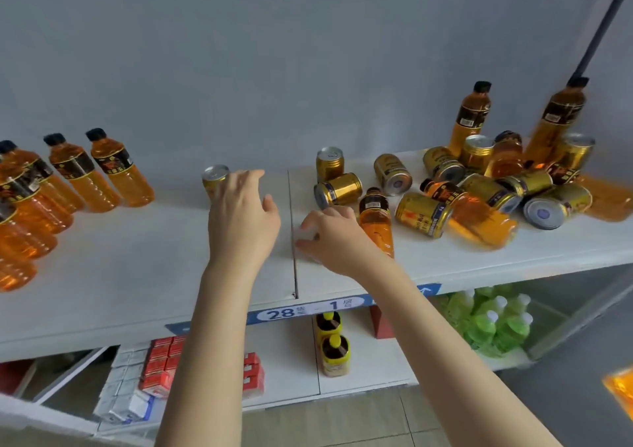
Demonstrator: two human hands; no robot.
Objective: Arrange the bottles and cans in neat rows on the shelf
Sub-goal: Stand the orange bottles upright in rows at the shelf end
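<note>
Far left of my left hand: orange bottles (102, 172) standing upright in rows, caps up. Reads as the finished block, so bottles go that side. Just beyond my left fingertips: one gold can (215, 179) upright on the shelf (137, 275), alone. Probably the start of the can row, set clear of the bottles to leave room. Left hand (241, 217): spread wide, fingers relaxed, gripping nothing. The can sits partly behind the fingers, so I can't tell if I'm touching it. Right hand (330, 237): low over the shelf, fingers curled down, blurred. Can't tell if anything is in it. Just right of that hand, touching or nearly: a lying bottle (376, 222), cap pointing away from me. Likely my next pick. Further right: the unsorted heap (479, 186), cans and bottles tipped onto each other, a few upright at the back. Most of the job remains, I'd say.
</note>
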